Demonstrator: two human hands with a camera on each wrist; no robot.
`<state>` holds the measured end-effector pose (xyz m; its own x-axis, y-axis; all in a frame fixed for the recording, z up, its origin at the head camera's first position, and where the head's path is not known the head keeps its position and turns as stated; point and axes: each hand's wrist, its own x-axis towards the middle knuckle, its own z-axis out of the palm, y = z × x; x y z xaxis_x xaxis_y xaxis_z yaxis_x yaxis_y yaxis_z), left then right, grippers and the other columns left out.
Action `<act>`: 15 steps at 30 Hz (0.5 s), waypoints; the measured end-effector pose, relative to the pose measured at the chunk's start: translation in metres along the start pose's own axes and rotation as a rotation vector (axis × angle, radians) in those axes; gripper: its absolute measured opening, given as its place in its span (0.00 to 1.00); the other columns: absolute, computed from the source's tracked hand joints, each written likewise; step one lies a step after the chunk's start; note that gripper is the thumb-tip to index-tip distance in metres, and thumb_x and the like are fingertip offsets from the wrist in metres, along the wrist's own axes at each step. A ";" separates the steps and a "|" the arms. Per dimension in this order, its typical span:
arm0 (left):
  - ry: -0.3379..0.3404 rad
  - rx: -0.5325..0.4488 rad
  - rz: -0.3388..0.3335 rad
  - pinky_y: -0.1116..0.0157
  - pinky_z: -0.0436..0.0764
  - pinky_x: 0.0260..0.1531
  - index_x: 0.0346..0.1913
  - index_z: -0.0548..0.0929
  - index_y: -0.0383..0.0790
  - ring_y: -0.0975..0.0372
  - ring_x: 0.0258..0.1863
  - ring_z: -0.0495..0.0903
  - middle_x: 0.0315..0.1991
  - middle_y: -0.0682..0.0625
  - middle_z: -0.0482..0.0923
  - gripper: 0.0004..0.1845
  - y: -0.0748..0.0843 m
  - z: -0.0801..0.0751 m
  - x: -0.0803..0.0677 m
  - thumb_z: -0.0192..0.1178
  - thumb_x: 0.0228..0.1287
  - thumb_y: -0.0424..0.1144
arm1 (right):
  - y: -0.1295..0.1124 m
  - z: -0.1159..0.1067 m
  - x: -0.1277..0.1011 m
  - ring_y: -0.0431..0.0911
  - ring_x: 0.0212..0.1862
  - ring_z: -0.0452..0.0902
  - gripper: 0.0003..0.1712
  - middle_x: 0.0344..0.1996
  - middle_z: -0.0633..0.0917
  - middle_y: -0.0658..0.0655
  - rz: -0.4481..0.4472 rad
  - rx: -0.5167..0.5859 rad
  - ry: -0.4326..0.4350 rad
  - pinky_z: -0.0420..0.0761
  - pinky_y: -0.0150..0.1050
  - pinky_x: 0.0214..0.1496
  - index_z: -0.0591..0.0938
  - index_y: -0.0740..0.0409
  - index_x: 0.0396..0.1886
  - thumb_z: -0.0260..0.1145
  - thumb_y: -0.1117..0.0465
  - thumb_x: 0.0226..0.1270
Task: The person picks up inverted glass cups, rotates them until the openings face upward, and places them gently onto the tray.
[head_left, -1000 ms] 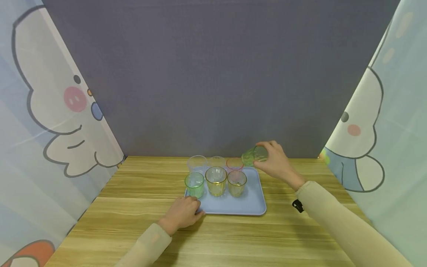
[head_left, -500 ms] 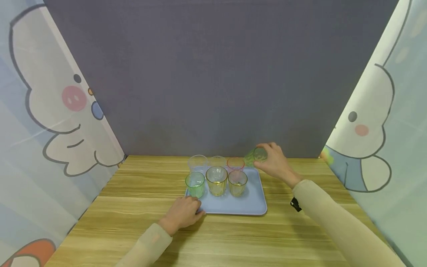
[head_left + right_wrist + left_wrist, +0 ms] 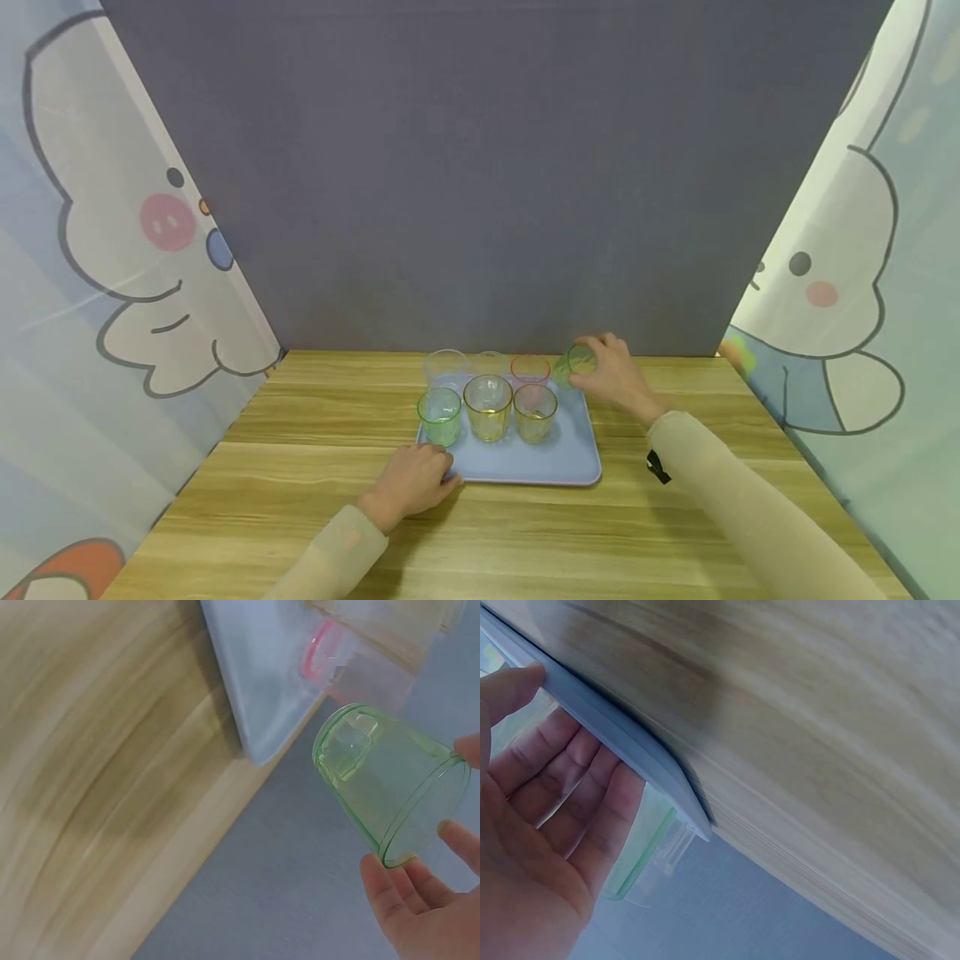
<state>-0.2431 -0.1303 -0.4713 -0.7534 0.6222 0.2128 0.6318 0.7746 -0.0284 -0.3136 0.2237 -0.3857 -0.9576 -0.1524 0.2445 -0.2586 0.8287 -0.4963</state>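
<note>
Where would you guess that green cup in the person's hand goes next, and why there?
Probably down into the back right corner of the tray. The right hand holds the green cup tilted above that corner, beside the pink-rimmed cup, and that spot looks free.

Long beige sleeves [image 3: 750,508], black wrist strap [image 3: 657,467]

Cups on a tray [image 3: 555,462] at mid-bench [image 3: 300,500]
Six cups [image 3: 488,407] stand in two rows on its far half; a seventh cup [image 3: 573,365] is tilted at its far right corner.
</note>
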 end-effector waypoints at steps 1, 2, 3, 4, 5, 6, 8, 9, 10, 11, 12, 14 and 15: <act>-0.003 0.000 -0.001 0.67 0.69 0.17 0.20 0.73 0.50 0.67 0.20 0.68 0.21 0.60 0.71 0.21 0.000 0.000 0.000 0.68 0.65 0.52 | 0.001 0.001 0.000 0.65 0.62 0.64 0.38 0.61 0.71 0.71 -0.002 -0.006 0.000 0.74 0.65 0.54 0.75 0.60 0.68 0.67 0.52 0.58; -0.003 0.000 -0.002 0.67 0.69 0.17 0.20 0.73 0.50 0.67 0.20 0.69 0.21 0.60 0.71 0.21 0.000 0.000 0.000 0.68 0.65 0.52 | 0.002 0.003 0.000 0.65 0.61 0.65 0.38 0.61 0.71 0.70 -0.002 -0.015 0.000 0.74 0.64 0.54 0.75 0.59 0.68 0.68 0.52 0.57; -0.004 0.000 -0.003 0.67 0.69 0.17 0.20 0.73 0.50 0.67 0.20 0.69 0.20 0.60 0.71 0.21 0.000 0.000 0.000 0.68 0.65 0.53 | 0.003 0.005 0.001 0.65 0.60 0.65 0.38 0.60 0.71 0.70 -0.002 -0.020 0.000 0.75 0.64 0.53 0.75 0.59 0.68 0.68 0.52 0.57; -0.003 -0.001 -0.004 0.67 0.69 0.17 0.20 0.73 0.50 0.67 0.20 0.69 0.20 0.60 0.71 0.21 0.000 0.000 0.000 0.68 0.65 0.53 | 0.004 0.007 0.001 0.65 0.60 0.66 0.38 0.60 0.72 0.70 -0.002 -0.028 0.000 0.75 0.63 0.53 0.76 0.59 0.68 0.68 0.51 0.56; -0.002 -0.001 -0.005 0.67 0.69 0.17 0.20 0.73 0.50 0.67 0.20 0.69 0.20 0.60 0.71 0.21 0.000 0.001 0.000 0.68 0.65 0.53 | 0.004 0.008 0.001 0.64 0.59 0.66 0.38 0.60 0.72 0.70 -0.004 -0.038 -0.002 0.75 0.63 0.53 0.76 0.59 0.68 0.68 0.51 0.56; 0.000 0.001 -0.005 0.67 0.69 0.17 0.20 0.73 0.50 0.67 0.20 0.69 0.20 0.60 0.71 0.21 0.000 0.000 0.000 0.68 0.65 0.53 | 0.005 0.010 0.001 0.64 0.59 0.66 0.38 0.59 0.72 0.70 -0.007 -0.045 -0.004 0.75 0.63 0.52 0.76 0.60 0.68 0.68 0.51 0.56; 0.005 0.003 -0.005 0.67 0.69 0.17 0.19 0.73 0.50 0.67 0.20 0.69 0.20 0.60 0.71 0.21 0.000 0.000 0.000 0.68 0.65 0.53 | 0.006 0.013 0.002 0.64 0.59 0.66 0.38 0.59 0.72 0.69 -0.008 -0.056 -0.009 0.75 0.62 0.52 0.76 0.59 0.68 0.68 0.50 0.56; 0.006 0.002 -0.005 0.67 0.69 0.17 0.19 0.73 0.50 0.67 0.20 0.69 0.20 0.60 0.71 0.21 0.000 0.000 0.000 0.68 0.65 0.53 | 0.007 0.015 0.002 0.63 0.58 0.66 0.38 0.59 0.72 0.69 -0.011 -0.058 -0.010 0.75 0.62 0.52 0.76 0.59 0.68 0.68 0.50 0.56; 0.008 0.001 -0.004 0.67 0.69 0.17 0.19 0.73 0.50 0.67 0.20 0.69 0.20 0.60 0.71 0.21 0.000 0.000 0.000 0.68 0.65 0.53 | 0.007 0.016 0.002 0.63 0.58 0.67 0.38 0.59 0.72 0.69 -0.014 -0.061 -0.012 0.75 0.62 0.52 0.76 0.59 0.68 0.68 0.50 0.57; 0.010 0.001 -0.002 0.67 0.69 0.18 0.19 0.73 0.49 0.68 0.20 0.69 0.20 0.60 0.71 0.21 0.000 0.000 0.000 0.69 0.65 0.52 | 0.007 0.018 0.002 0.63 0.58 0.67 0.38 0.58 0.72 0.69 -0.020 -0.062 -0.014 0.75 0.61 0.51 0.76 0.59 0.68 0.68 0.50 0.57; 0.011 0.001 -0.001 0.68 0.69 0.18 0.19 0.73 0.49 0.68 0.20 0.69 0.20 0.59 0.72 0.21 0.000 0.000 0.000 0.69 0.65 0.52 | 0.008 0.019 0.003 0.63 0.58 0.67 0.38 0.58 0.73 0.69 -0.024 -0.061 -0.014 0.75 0.61 0.51 0.76 0.60 0.68 0.68 0.51 0.57; 0.010 0.001 0.000 0.68 0.69 0.18 0.19 0.74 0.49 0.68 0.20 0.69 0.20 0.59 0.72 0.21 0.000 0.000 0.000 0.69 0.65 0.52 | 0.009 0.021 0.004 0.63 0.57 0.67 0.38 0.58 0.73 0.69 -0.031 -0.063 -0.017 0.75 0.60 0.51 0.76 0.60 0.68 0.69 0.51 0.57; 0.009 0.001 0.000 0.68 0.69 0.18 0.20 0.74 0.49 0.68 0.20 0.69 0.20 0.59 0.72 0.21 0.000 0.000 0.000 0.69 0.65 0.53 | 0.010 0.023 0.004 0.62 0.57 0.67 0.38 0.58 0.73 0.69 -0.034 -0.067 -0.020 0.76 0.59 0.50 0.76 0.60 0.68 0.69 0.51 0.57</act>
<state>-0.2430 -0.1299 -0.4717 -0.7519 0.6210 0.2212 0.6314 0.7749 -0.0294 -0.3233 0.2187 -0.4083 -0.9510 -0.1914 0.2429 -0.2825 0.8572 -0.4306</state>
